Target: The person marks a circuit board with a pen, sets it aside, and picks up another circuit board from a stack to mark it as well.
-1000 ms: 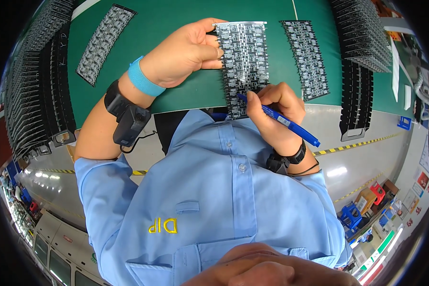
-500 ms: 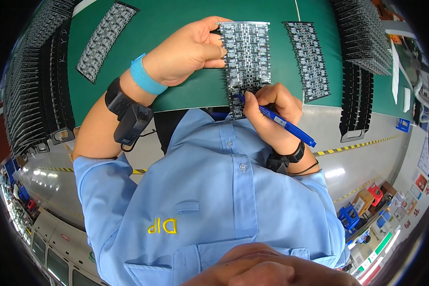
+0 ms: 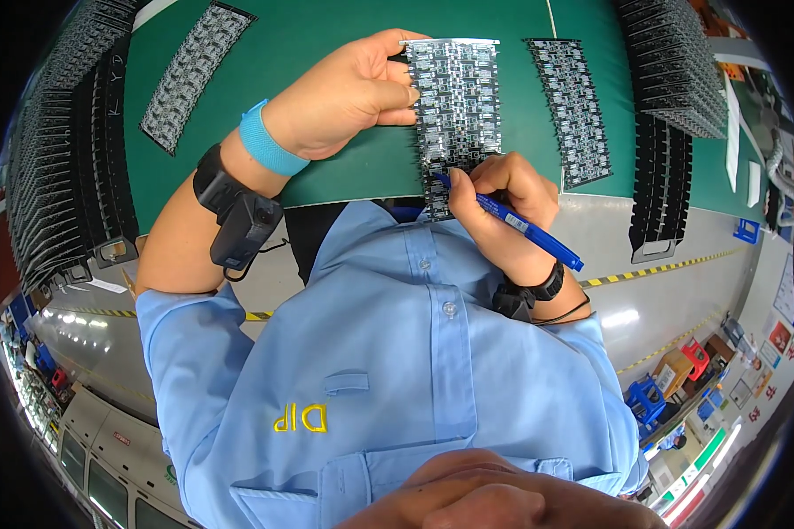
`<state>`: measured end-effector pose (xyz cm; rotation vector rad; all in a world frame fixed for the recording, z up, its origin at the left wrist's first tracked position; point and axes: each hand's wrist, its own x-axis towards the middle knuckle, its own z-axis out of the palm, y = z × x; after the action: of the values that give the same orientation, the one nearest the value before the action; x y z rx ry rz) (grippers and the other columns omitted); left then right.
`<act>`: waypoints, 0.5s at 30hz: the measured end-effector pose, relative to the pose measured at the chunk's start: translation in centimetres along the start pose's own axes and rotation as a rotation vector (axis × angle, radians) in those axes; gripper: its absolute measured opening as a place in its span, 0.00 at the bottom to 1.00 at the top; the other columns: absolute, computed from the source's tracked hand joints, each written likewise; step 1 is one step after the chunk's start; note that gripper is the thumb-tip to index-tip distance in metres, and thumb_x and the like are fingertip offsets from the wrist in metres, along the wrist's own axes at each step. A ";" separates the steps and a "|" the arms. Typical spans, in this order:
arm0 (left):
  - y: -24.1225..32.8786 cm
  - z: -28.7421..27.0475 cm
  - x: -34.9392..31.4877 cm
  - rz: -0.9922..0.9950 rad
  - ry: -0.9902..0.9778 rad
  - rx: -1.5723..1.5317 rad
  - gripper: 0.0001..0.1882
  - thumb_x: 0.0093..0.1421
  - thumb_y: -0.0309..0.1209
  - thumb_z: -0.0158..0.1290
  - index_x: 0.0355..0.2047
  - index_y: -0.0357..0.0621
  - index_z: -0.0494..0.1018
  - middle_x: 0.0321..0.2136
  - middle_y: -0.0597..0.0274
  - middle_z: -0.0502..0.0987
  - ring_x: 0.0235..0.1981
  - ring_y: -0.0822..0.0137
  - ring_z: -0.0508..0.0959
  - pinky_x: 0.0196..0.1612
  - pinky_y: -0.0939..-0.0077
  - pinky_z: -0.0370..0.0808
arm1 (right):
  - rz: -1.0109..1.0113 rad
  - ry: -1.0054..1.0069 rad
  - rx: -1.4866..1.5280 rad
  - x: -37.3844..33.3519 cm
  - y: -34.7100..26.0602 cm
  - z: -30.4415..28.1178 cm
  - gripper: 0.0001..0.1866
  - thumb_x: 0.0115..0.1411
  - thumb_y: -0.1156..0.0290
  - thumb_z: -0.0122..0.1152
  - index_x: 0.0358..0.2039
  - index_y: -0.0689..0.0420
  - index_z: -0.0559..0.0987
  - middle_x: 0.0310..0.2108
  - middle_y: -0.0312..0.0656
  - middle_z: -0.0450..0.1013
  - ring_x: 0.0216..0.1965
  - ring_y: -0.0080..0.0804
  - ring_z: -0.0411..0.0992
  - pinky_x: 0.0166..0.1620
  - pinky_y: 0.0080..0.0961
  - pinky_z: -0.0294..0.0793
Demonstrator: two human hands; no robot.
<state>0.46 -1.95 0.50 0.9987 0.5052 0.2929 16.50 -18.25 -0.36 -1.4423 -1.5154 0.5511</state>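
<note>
Between my hands, a long black panel of small circuit boards (image 3: pixel 457 97) is held up over the table's near edge. My left hand (image 3: pixel 353 93) grips its upper left edge, thumb in front and the other fingers partly hidden behind. A blue marker pen (image 3: pixel 538 234) is pinched in my right hand (image 3: pixel 512 207), slanting down to the right. Its tip end meets the lower part of the panel, by the left side. Whether the tip touches the surface I cannot tell. Some right fingers are curled beside the panel's lower right edge.
On the green table (image 3: pixel 344 176) lie a second circuit panel (image 3: pixel 197 75) at left and a third panel (image 3: pixel 572 113) at right. Black racks packed with upright panels flank them, a left rack (image 3: pixel 57 176) and a right rack (image 3: pixel 662 176). A blue stool (image 3: pixel 646 401) stands lower right.
The pen and my right hand have shifted very slightly left. My left hand and the panel stay in nearly the same place.
</note>
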 end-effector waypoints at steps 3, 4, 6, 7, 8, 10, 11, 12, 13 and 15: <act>-0.1 -0.1 0.1 0.002 -0.005 0.001 0.24 0.63 0.20 0.46 0.60 0.35 0.58 0.49 0.57 0.77 0.50 0.70 0.78 0.53 0.75 0.75 | 0.020 0.030 0.102 -0.1 0.0 -0.1 0.16 0.53 0.85 0.66 0.22 0.58 0.66 0.17 0.38 0.70 0.18 0.20 0.67 0.22 0.17 0.64; -0.2 -0.2 0.1 0.003 -0.008 0.002 0.24 0.63 0.20 0.46 0.60 0.35 0.58 0.49 0.57 0.77 0.50 0.70 0.78 0.53 0.75 0.75 | 0.020 0.030 0.103 -0.1 0.0 -0.3 0.16 0.53 0.85 0.66 0.22 0.58 0.66 0.17 0.38 0.70 0.18 0.20 0.67 0.22 0.17 0.64; -0.1 -0.1 0.1 0.001 -0.005 -0.002 0.24 0.64 0.20 0.46 0.60 0.35 0.58 0.49 0.57 0.77 0.50 0.70 0.78 0.53 0.75 0.76 | 0.053 0.025 0.112 -0.4 -0.2 -0.6 0.16 0.54 0.86 0.65 0.22 0.58 0.66 0.17 0.38 0.70 0.18 0.20 0.67 0.22 0.17 0.64; -0.1 -0.1 0.0 -0.001 -0.004 -0.007 0.24 0.64 0.20 0.46 0.60 0.36 0.58 0.49 0.57 0.77 0.50 0.70 0.78 0.53 0.75 0.76 | 0.071 0.024 0.115 -0.5 -0.2 -0.8 0.16 0.54 0.86 0.65 0.22 0.58 0.66 0.17 0.38 0.69 0.18 0.20 0.67 0.22 0.17 0.64; -0.1 -0.1 0.0 -0.003 -0.003 -0.011 0.24 0.64 0.20 0.46 0.60 0.36 0.58 0.49 0.57 0.77 0.50 0.70 0.78 0.53 0.75 0.76 | 0.072 0.024 0.114 -0.6 -0.2 -0.8 0.16 0.54 0.86 0.65 0.22 0.58 0.66 0.17 0.38 0.69 0.18 0.20 0.67 0.22 0.17 0.64; -0.2 -0.2 0.1 0.000 -0.008 0.012 0.24 0.64 0.21 0.46 0.61 0.36 0.58 0.49 0.56 0.76 0.51 0.69 0.78 0.55 0.74 0.75 | 0.020 0.009 0.102 -0.9 -0.2 -0.8 0.16 0.54 0.86 0.65 0.22 0.58 0.66 0.17 0.38 0.70 0.18 0.20 0.67 0.22 0.17 0.64; -0.2 -0.4 0.1 0.004 -0.012 0.036 0.25 0.65 0.23 0.46 0.62 0.36 0.57 0.50 0.55 0.76 0.51 0.68 0.77 0.56 0.72 0.74 | -0.005 0.000 0.097 -1.0 -0.1 -0.8 0.16 0.53 0.86 0.65 0.22 0.58 0.66 0.17 0.38 0.70 0.18 0.20 0.67 0.22 0.17 0.64; -0.2 -0.4 0.1 0.008 -0.017 0.060 0.25 0.66 0.24 0.47 0.63 0.36 0.57 0.50 0.54 0.76 0.52 0.67 0.77 0.58 0.70 0.74 | -0.004 0.002 0.096 -1.1 -0.1 -0.8 0.16 0.53 0.86 0.65 0.22 0.58 0.66 0.17 0.38 0.70 0.18 0.20 0.67 0.22 0.17 0.64; -0.2 -0.3 0.1 0.007 -0.018 0.061 0.25 0.66 0.24 0.47 0.63 0.36 0.57 0.50 0.54 0.76 0.52 0.67 0.77 0.58 0.70 0.74 | -0.017 -0.004 0.080 -1.2 0.0 -0.7 0.16 0.53 0.86 0.66 0.22 0.58 0.66 0.17 0.38 0.70 0.18 0.20 0.68 0.22 0.17 0.64; -0.1 -0.1 0.0 0.014 -0.004 0.049 0.26 0.66 0.24 0.47 0.63 0.36 0.57 0.50 0.54 0.76 0.52 0.67 0.77 0.58 0.70 0.74 | -0.042 -0.017 0.049 -1.2 0.0 -0.6 0.16 0.52 0.85 0.66 0.21 0.58 0.66 0.17 0.38 0.71 0.17 0.20 0.68 0.21 0.17 0.64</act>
<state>0.41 -1.96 0.37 1.0503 0.5043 0.2918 16.87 -19.54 -0.51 -1.3690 -1.5312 0.5724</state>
